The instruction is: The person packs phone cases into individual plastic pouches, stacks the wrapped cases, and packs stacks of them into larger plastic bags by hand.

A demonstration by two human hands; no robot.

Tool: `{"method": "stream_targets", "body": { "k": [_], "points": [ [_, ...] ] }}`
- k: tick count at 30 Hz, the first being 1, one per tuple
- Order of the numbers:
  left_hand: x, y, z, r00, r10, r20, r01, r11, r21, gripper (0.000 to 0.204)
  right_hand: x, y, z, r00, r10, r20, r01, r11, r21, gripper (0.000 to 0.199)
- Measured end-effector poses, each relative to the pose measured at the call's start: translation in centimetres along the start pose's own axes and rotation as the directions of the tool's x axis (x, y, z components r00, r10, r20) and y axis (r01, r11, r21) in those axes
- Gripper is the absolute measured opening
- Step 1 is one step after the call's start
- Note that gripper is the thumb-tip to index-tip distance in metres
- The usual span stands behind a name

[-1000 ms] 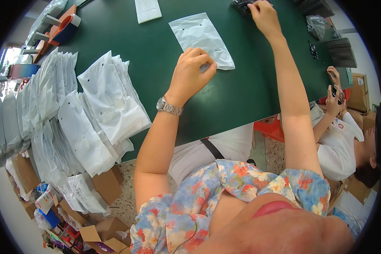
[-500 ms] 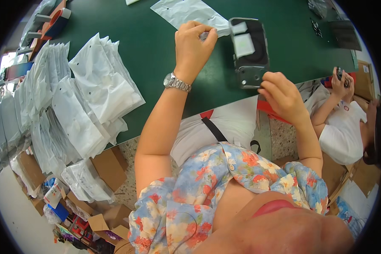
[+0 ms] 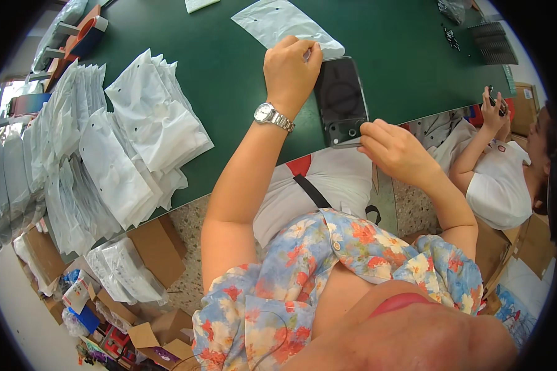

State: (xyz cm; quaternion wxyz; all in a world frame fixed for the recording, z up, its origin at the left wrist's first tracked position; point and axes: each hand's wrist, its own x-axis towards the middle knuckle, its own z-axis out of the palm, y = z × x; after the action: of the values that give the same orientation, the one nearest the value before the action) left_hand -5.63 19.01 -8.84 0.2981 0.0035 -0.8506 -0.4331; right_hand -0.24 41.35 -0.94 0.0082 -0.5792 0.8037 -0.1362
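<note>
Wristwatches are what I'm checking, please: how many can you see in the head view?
1. A silver wristwatch sits on the left wrist, just below the left hand on the green table. The co-worker's wrists are too small to judge.

My left hand (image 3: 291, 65) is closed over the mouth of a clear plastic bag (image 3: 284, 23) on the green table (image 3: 229, 93), touching the top of a black phone case (image 3: 341, 101). My right hand (image 3: 395, 151) pinches the lower edge of the case. White bags (image 3: 148, 123) lie stacked at my left.
</note>
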Motion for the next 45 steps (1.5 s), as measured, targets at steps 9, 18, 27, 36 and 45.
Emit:
{"method": "stream_targets", "body": {
  "k": [9, 18, 27, 36, 45],
  "points": [
    [-0.4, 0.2, -0.1, 0.994, 0.105, 0.023, -0.106, 0.992, 0.060, 0.014, 1.4, 1.0, -0.2, 0.998, 0.025, -0.049, -0.023, 0.999, 0.026, 0.018],
    [-0.1, 0.2, -1.3, 0.969, 0.231, 0.090, -0.236, 0.971, 0.048, 0.011, 2.2, 3.0, -0.2, 0.999, -0.016, -0.050, 0.022, 0.993, 0.119, 0.017],
    [0.2, 1.0, -2.3, 0.904, 0.340, 0.257, -0.360, 0.932, 0.033, 0.007, 6.5, 8.4, 1.6, 0.924, -0.060, -0.377, 0.030, 0.996, -0.085, 0.019],
    [4.0, 0.3, -4.0, 0.959, 0.019, 0.283, -0.019, 1.000, 0.000, 0.008, 10.7, 13.8, 5.5, 0.900, 0.065, -0.431, 0.049, 0.967, 0.248, 0.027],
    [16.9, -14.0, -1.8, 0.929, 0.116, -0.352, 0.235, 0.548, 0.802, 0.054, 10.4, 14.6, 7.4, 0.871, 0.227, -0.435, -0.053, 0.925, 0.377, 0.014]
  ]
}}
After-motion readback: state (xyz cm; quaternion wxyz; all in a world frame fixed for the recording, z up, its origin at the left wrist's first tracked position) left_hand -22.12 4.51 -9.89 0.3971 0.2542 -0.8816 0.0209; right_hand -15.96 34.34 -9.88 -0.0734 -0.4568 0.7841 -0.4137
